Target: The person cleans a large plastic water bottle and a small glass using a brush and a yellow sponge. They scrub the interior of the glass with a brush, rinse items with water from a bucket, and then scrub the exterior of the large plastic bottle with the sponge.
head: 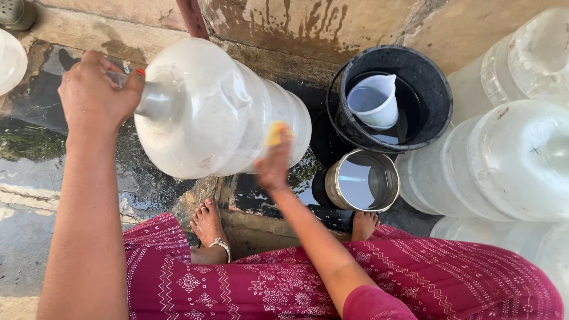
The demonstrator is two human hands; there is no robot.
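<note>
Your left hand (98, 89) is closed around the neck of the big clear water jug (219, 109), held sideways over the wet floor (35, 160), neck pointing left, base right. Your right hand (274, 160) presses a yellow sponge (274, 134) against its side, beside the black bucket (435, 89).

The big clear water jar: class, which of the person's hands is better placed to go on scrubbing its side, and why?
Probably the right hand: it presses a yellow sponge against the water jar. The left hand is busy gripping the jar's neck, keeping it tilted.
</note>
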